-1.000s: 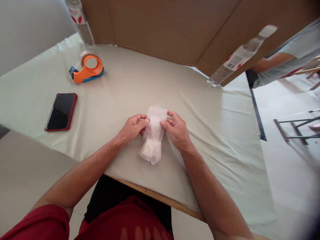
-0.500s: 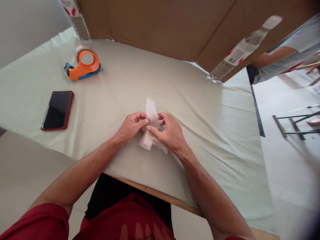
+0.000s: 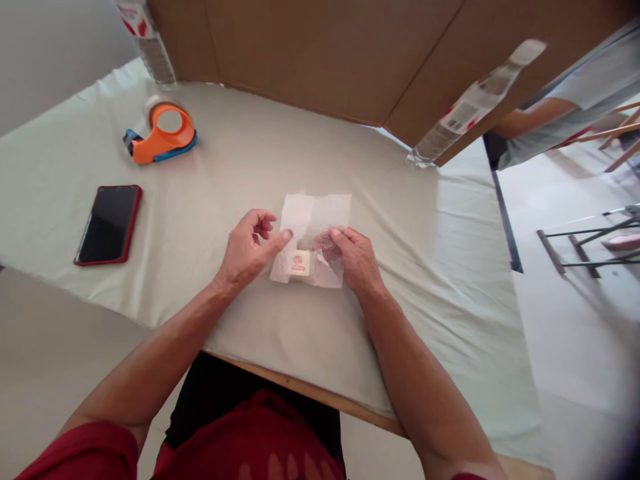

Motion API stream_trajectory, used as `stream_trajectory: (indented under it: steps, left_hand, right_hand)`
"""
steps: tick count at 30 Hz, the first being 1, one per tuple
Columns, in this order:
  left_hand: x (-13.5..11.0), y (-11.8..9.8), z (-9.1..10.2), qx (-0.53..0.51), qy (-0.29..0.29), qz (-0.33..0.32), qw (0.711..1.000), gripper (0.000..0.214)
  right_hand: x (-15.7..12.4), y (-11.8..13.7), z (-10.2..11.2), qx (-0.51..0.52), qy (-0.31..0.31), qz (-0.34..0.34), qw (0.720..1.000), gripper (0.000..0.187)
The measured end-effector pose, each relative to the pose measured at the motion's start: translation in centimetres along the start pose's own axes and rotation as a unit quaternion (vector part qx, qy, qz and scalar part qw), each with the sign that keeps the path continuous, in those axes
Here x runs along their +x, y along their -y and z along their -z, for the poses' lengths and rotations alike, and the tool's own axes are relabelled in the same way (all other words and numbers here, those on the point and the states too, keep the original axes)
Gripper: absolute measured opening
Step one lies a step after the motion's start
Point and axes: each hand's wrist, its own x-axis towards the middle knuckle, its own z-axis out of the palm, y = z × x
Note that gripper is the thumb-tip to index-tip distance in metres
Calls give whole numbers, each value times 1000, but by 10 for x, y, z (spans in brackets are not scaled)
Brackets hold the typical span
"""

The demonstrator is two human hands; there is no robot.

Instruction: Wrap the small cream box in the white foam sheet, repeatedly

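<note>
Translucent wrap, one sheet, on desk; cream block at its seven o'clock. Right hand, three o'clock: grip pinching wrap. Left hand, nine o'clock: grip parted, thumb at wrap's edge.

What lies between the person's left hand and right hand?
In the head view, a spread, whitish wrapping sheet lies between the left hand and the right hand, with a small pale object, printed in red.

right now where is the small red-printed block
In the head view, the small block lies near centre, on the lower left of the white wrap, between left hand and right hand.
</note>
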Motion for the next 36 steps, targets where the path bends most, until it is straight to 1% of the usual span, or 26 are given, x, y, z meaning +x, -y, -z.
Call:
stream_trajectory:
  steps: [3,5,7,9,11,13,17,19,22,26,29,33,36]
  left_hand:
    - [-9,-8,-4,75,34,-13,997,50]
    - [-11,-8,-8,102,46,-11,994,52]
    - [-9,-6,-10,100,45,0,994,43]
    - [-5,-2,-9,70,26,16,997,29]
    - [1,2,-4,34,-5,36,999,17]
    - [8,6,2,16,-34,55,998,10]
    - [18,13,13,44,-66,71,994,8]
    - [21,17,15,64,-68,63,994,8]
    - [22,22,14,80,-67,51,993,8]
    - [23,24,14,84,-64,50,993,7]
    - [23,22,14,92,-84,41,991,6]
    - [17,11,14,58,-120,-25,991,12]
    - [10,2,14,58,-104,-68,991,9]
  right_hand:
    - [0,-2,0,9,24,12,1000,33]
    - [0,-5,-1,12,29,22,999,35]
    - [0,-7,-2,14,28,28,999,35]
    - [0,-9,-3,19,17,30,999,35]
    - [1,-10,-3,22,-7,34,999,32]
    - [4,-11,0,5,-41,54,998,28]
    - [13,-14,13,-61,-118,119,984,19]
    - [18,-15,20,-87,-139,129,978,22]
    - [22,-18,27,-116,-149,145,971,25]
    - [23,-20,28,-118,-147,151,970,26]
    - [23,-20,27,-110,-148,149,972,26]
    - [22,-21,27,-106,-143,159,971,26]
    - [22,-22,27,-118,-145,159,969,24]
